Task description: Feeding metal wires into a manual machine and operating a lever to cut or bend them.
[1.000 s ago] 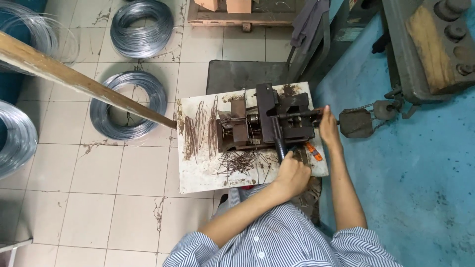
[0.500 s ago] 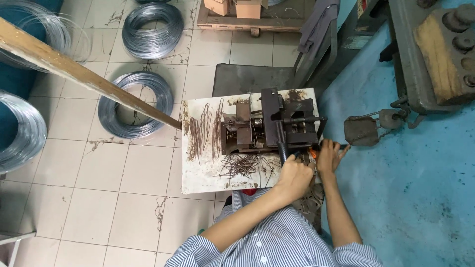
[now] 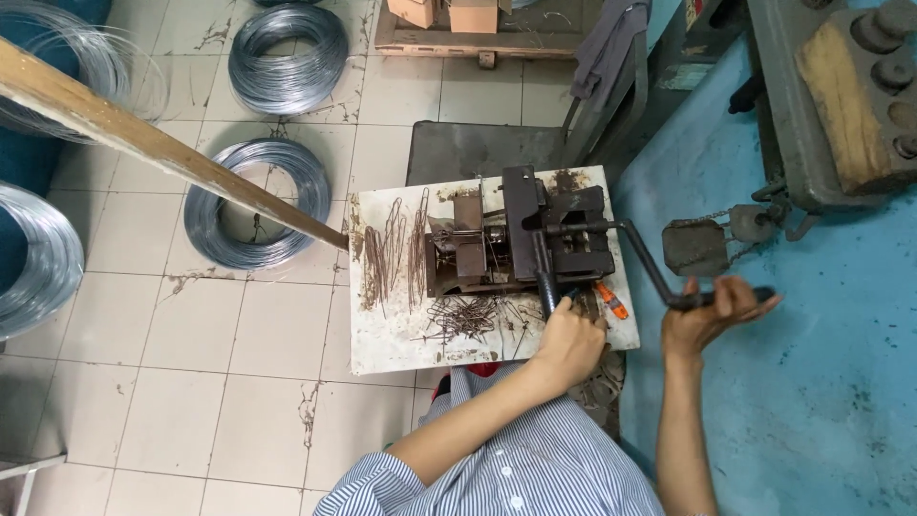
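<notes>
Right hand [image 3: 712,315] grips the crank handle [image 3: 659,272] off the bench's right edge; left hand [image 3: 568,339] closed on the upright lever [image 3: 546,282] of the wire bender [image 3: 521,239] on the white board [image 3: 392,334].

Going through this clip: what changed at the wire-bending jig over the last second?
The right hand swung the crank handle from up beside the jig out and down toward the person, away from the board, gripping it throughout. The left hand stayed on the upright lever. The rusty bent wires, the straight wire pieces and the white board are unchanged.
</notes>
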